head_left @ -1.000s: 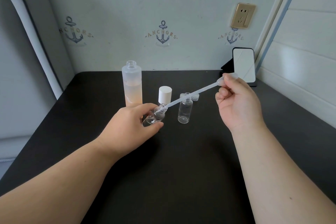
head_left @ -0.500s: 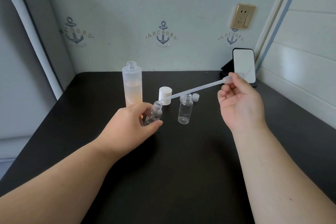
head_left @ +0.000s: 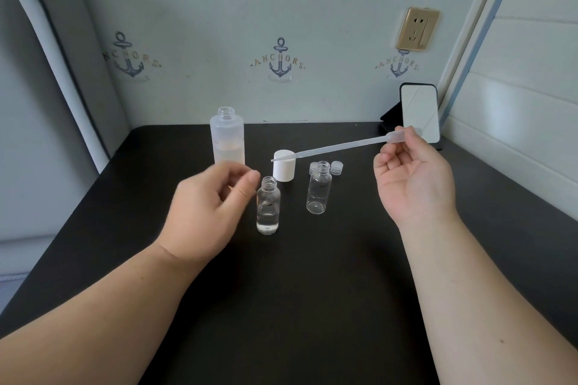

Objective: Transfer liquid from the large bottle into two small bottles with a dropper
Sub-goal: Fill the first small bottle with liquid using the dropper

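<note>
The large frosted bottle (head_left: 228,137), uncapped and about half full of pale liquid, stands at the back of the black table (head_left: 312,291). One small clear bottle (head_left: 268,205) stands upright with a little liquid at its bottom. My left hand (head_left: 206,206) hovers just left of it, fingers loosely curled, holding nothing. A second small bottle (head_left: 319,187), which looks empty, stands to the right. My right hand (head_left: 413,178) pinches the bulb of a long plastic dropper (head_left: 331,148); its tip points left over the white cap (head_left: 284,169).
Two small clear caps (head_left: 335,167) lie behind the second small bottle. A phone (head_left: 419,112) leans on a stand at the back right corner. Walls close the table at the back and right; a grey panel stands at the left.
My left hand set the small bottle upright on the table and let go of it. My right hand drew the dropper out of that bottle and lifted it up and to the right.
</note>
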The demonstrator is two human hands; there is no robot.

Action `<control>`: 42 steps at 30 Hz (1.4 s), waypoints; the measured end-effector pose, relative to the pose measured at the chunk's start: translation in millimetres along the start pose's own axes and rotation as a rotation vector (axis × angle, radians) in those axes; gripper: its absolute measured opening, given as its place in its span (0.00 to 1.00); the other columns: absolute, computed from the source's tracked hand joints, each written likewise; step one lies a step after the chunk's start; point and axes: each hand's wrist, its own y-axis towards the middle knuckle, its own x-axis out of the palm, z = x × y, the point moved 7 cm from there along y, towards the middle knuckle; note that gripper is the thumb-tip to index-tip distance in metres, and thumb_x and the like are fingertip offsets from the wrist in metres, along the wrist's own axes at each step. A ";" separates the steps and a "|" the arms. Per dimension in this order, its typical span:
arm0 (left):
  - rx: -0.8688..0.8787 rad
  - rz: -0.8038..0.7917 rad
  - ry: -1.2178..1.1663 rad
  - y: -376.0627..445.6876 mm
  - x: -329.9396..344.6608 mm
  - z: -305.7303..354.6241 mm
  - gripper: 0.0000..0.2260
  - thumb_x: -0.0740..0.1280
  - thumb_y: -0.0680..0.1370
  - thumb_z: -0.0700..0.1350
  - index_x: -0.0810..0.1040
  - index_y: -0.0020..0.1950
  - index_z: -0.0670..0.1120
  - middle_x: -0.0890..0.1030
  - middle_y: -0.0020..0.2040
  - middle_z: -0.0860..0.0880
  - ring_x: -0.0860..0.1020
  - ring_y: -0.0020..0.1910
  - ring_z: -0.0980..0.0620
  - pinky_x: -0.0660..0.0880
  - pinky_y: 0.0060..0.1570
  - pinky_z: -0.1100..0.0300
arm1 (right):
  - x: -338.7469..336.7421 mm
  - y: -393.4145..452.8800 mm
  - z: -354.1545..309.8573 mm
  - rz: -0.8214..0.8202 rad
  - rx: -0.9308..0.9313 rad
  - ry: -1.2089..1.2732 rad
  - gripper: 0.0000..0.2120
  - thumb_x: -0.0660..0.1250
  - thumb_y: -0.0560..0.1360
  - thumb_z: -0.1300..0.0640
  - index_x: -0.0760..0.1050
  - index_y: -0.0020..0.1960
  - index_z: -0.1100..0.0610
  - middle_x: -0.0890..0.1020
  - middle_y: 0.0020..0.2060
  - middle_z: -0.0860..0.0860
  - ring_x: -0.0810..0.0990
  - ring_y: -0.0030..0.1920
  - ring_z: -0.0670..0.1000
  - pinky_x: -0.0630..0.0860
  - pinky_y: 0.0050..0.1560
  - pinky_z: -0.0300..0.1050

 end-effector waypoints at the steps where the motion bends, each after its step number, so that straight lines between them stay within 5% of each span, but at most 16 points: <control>1: 0.011 0.083 -0.010 -0.2 -7.4 1.3 0.11 0.63 0.77 0.62 0.79 0.50 0.57 0.82 0.42 0.56 0.80 0.43 0.56 0.77 0.41 0.62 | 0.0 -0.2 0.2 0.002 0.001 -0.002 0.06 0.70 0.78 0.61 0.79 0.53 0.62 0.83 0.37 0.51 0.80 0.34 0.48 0.76 0.37 0.39; 3: -0.007 0.221 0.004 1.5 -19.1 -1.1 0.02 0.66 0.81 0.55 0.74 0.50 0.60 0.79 0.44 0.57 0.78 0.45 0.59 0.75 0.42 0.64 | 0.3 -0.5 0.7 0.004 0.004 -0.004 0.06 0.70 0.78 0.61 0.79 0.54 0.62 0.83 0.37 0.51 0.80 0.34 0.48 0.76 0.37 0.39; 6: -0.099 0.295 0.009 6.8 -24.4 -14.7 0.10 0.69 0.79 0.52 0.71 0.57 0.59 0.76 0.50 0.56 0.76 0.49 0.58 0.75 0.47 0.62 | 0.2 -0.7 2.0 0.006 0.012 -0.002 0.05 0.70 0.78 0.61 0.79 0.53 0.62 0.83 0.37 0.51 0.80 0.35 0.48 0.76 0.37 0.39; 9: -0.220 0.152 0.015 15.4 -13.3 -31.6 0.28 0.72 0.77 0.54 0.66 0.74 0.53 0.75 0.63 0.56 0.77 0.58 0.57 0.76 0.56 0.57 | 0.5 -0.4 2.3 0.000 0.013 0.000 0.05 0.69 0.78 0.60 0.80 0.52 0.62 0.83 0.37 0.51 0.80 0.35 0.48 0.76 0.37 0.39; 11: -0.264 0.035 0.053 17.4 -2.5 -39.2 0.32 0.71 0.77 0.56 0.62 0.77 0.54 0.76 0.62 0.61 0.78 0.55 0.63 0.75 0.55 0.59 | 1.3 -0.1 2.6 -0.007 0.013 0.001 0.04 0.70 0.78 0.61 0.80 0.50 0.61 0.83 0.37 0.51 0.81 0.35 0.47 0.76 0.37 0.39; 13: -0.256 -0.010 0.124 18.4 3.5 -44.3 0.25 0.70 0.78 0.57 0.67 0.73 0.56 0.76 0.51 0.67 0.77 0.45 0.71 0.71 0.44 0.67 | 2.7 -0.2 2.5 -0.014 0.013 -0.007 0.05 0.70 0.79 0.61 0.84 0.46 0.60 0.83 0.37 0.51 0.81 0.35 0.47 0.77 0.38 0.39; 15: -0.254 -0.005 0.164 19.4 4.5 -46.3 0.18 0.70 0.78 0.57 0.70 0.65 0.59 0.75 0.45 0.67 0.77 0.41 0.70 0.67 0.39 0.69 | 4.0 0.0 2.2 -0.026 0.010 -0.023 0.10 0.70 0.79 0.60 0.86 0.41 0.59 0.84 0.38 0.51 0.82 0.36 0.47 0.78 0.39 0.39; 22: -0.201 -0.020 0.119 16.8 1.9 -37.3 0.13 0.73 0.77 0.54 0.69 0.49 0.68 0.77 0.45 0.74 0.75 0.45 0.76 0.69 0.38 0.67 | 8.7 -0.4 2.0 -0.056 -0.006 0.007 0.07 0.71 0.78 0.60 0.85 0.43 0.59 0.84 0.40 0.51 0.83 0.39 0.48 0.79 0.42 0.39; 31: -0.181 -0.048 0.138 14.7 3.1 -28.7 0.17 0.73 0.76 0.52 0.70 0.55 0.69 0.80 0.49 0.62 0.81 0.48 0.56 0.79 0.51 0.50 | 11.7 -1.8 0.4 -0.067 -0.025 -0.009 0.11 0.70 0.79 0.59 0.86 0.39 0.57 0.84 0.41 0.50 0.83 0.40 0.48 0.79 0.44 0.39; 37: -0.144 -0.045 0.176 15.9 2.8 -27.4 0.16 0.74 0.75 0.51 0.71 0.54 0.68 0.79 0.48 0.62 0.79 0.48 0.59 0.76 0.47 0.57 | 8.6 -0.2 -1.7 -0.053 -0.044 -0.027 0.04 0.69 0.80 0.59 0.80 0.49 0.60 0.84 0.41 0.50 0.83 0.40 0.47 0.79 0.43 0.39; 42: -0.120 -0.016 0.226 17.4 0.5 -26.9 0.15 0.73 0.75 0.51 0.72 0.56 0.66 0.77 0.49 0.62 0.75 0.50 0.62 0.70 0.44 0.64 | 5.1 0.0 -3.5 -0.021 -0.063 -0.050 0.06 0.69 0.80 0.59 0.83 0.45 0.58 0.84 0.41 0.51 0.82 0.38 0.47 0.78 0.42 0.39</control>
